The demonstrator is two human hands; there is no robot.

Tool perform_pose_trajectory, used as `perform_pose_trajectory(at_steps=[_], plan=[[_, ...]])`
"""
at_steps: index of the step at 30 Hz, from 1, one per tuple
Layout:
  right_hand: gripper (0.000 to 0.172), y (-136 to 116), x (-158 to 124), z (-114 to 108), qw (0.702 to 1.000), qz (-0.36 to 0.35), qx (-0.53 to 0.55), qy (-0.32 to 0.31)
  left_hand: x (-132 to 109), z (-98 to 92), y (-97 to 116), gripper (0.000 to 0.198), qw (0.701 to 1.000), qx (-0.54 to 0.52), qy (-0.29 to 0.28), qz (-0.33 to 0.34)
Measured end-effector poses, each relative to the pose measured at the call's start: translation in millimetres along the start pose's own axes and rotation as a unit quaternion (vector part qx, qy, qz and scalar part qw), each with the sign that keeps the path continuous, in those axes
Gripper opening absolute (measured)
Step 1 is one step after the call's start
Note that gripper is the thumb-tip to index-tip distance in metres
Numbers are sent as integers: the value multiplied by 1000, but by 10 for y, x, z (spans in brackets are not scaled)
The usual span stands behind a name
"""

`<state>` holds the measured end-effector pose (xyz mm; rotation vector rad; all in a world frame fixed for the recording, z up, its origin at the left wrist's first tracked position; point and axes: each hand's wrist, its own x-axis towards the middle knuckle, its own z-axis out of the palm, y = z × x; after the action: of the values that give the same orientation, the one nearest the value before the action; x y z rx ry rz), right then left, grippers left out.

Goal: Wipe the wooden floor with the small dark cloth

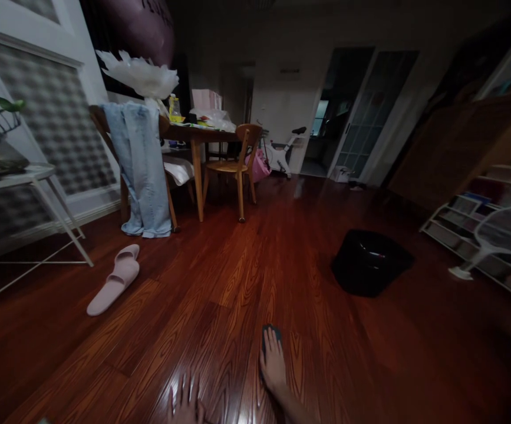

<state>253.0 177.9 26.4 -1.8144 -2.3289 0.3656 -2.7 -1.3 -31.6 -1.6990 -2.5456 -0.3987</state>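
Low in the head view, my right hand (pixel 273 362) presses down on a dark grey-green cloth (pixel 264 331) against the wooden floor. Its fingers lie forward over the cloth, close together; the cloth's edge shows at the fingertips and along the left side, the rest hidden under the palm. To the left, at the bottom edge, my left hand (pixel 185 403) rests on or just over the shiny floor (pixel 220 353). Its fingers are spread and nothing is in them. The wrist is cut off by the frame.
A pink slipper (pixel 114 281) lies at left beside a white metal-legged stand (pixel 56 197). Jeans (pixel 142 171) hang over a chair by the table (pixel 196 171); another wooden chair (pixel 240 165) stands nearby. At right are a black bin (pixel 365 265), a white fan-shaped object (pixel 503 232) and shelves (pixel 452 227).
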Motion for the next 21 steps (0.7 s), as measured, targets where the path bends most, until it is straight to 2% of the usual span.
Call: perform_pose_trajectory(at_steps=[3,6,8,10,13,15,18,21], plan=[[68,-220,-204,340,1000,2,5,-6,2,8,7,78,1000,-2,-4,0],[71,-601,-530,758,994,-104,31,-27,-3,27,4,76,1000,3,-8,3],[72,-841,-727,938,980,-187,48,-42,-7,40,-3,76,1000,9,-12,5],[72,-995,-829,963,963,-255,61,-67,-9,48,-13,76,1000,15,-15,7],[73,-989,-722,729,938,-324,75,-98,-9,47,-27,78,1000,21,-19,10],[72,-836,-505,487,950,-287,72,-95,-12,38,-30,79,1000,21,-19,10],[68,-454,-121,176,991,-120,32,-48,-19,21,-20,80,1000,17,-16,8],[66,-26,126,33,1000,23,-18,6,-21,9,-2,79,1000,11,-14,5]])
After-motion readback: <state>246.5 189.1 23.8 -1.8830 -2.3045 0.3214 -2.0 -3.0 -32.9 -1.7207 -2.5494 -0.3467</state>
